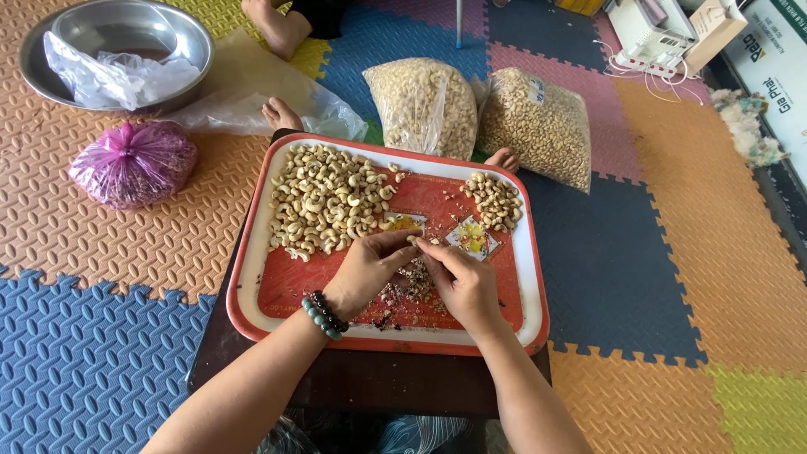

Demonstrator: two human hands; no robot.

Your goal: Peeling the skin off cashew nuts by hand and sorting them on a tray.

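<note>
Red tray [269,277] with white rim | pale cream cashews [324,197] upon tray | pink bag [133,162] left of tray | green-black bracelets [324,313] over tray

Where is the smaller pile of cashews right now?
The smaller pile of cashews lies in the red tray's far right corner, just in front of the two clear bags of cashews.

Bare red tray [496,282] lies open right of the hands; cashew heap [324,197] and smaller pile [496,200] block beyond.

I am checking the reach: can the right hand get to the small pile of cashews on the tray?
Probably yes: the right hand is already over the tray, and nothing lies between it and the small pile.
</note>
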